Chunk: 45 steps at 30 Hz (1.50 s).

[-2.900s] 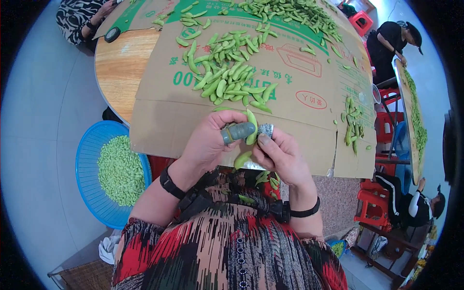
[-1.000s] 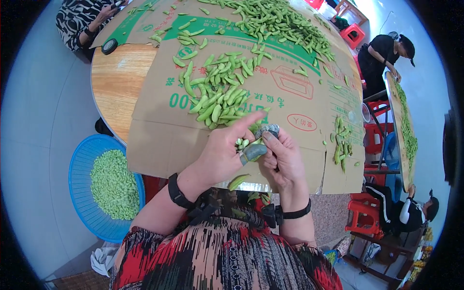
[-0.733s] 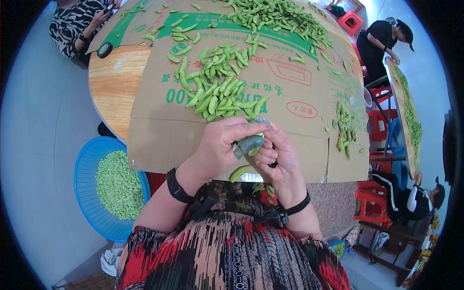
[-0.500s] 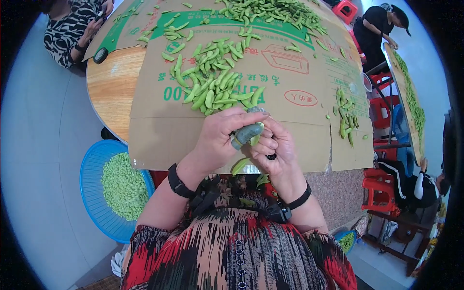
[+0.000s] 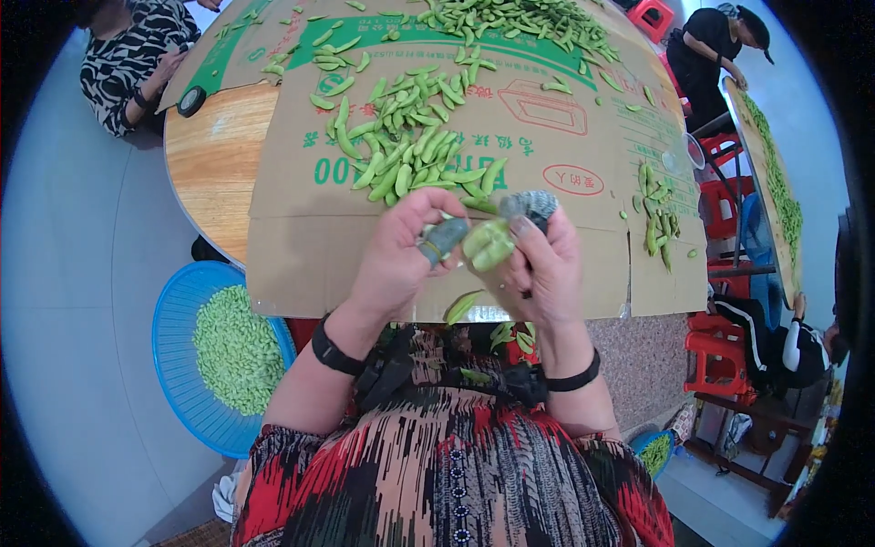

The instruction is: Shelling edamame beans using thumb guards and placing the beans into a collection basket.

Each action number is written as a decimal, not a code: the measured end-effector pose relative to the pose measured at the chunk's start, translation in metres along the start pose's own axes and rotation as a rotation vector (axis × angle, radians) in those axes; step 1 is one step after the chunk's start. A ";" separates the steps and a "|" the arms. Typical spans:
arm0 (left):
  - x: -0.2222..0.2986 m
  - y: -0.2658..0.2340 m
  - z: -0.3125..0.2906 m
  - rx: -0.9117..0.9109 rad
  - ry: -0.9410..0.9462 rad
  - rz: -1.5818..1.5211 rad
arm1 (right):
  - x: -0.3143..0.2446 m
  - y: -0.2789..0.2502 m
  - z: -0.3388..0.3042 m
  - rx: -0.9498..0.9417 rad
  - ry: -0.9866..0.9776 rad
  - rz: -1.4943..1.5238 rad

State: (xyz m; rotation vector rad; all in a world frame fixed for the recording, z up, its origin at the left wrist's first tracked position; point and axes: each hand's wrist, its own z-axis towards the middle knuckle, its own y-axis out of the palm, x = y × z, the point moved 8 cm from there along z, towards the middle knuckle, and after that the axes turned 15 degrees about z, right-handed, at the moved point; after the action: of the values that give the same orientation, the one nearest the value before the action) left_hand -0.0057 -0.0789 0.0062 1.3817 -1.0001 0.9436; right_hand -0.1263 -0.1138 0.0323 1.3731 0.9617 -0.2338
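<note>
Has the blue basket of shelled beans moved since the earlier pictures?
No. The blue basket sits on the floor left of the cardboard sheet, below the round wooden table, as before; only the camera shifted.

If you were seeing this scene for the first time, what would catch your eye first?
Probably the two hands at centre: the left hand and right hand pinch a green pod between taped fingertips. Behind them, a heap of pods lies on flattened cardboard, and a blue basket of shelled beans sits lower left.
</note>
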 end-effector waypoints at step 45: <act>-0.015 -0.006 -0.014 -0.139 -0.070 -0.417 | 0.041 0.007 -0.020 -0.154 0.538 -0.062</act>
State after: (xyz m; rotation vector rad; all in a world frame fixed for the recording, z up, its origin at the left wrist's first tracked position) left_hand -0.0049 -0.0645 -0.0095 1.4394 -0.7696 0.5102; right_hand -0.1054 -0.0790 0.0109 1.2875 1.4362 0.1740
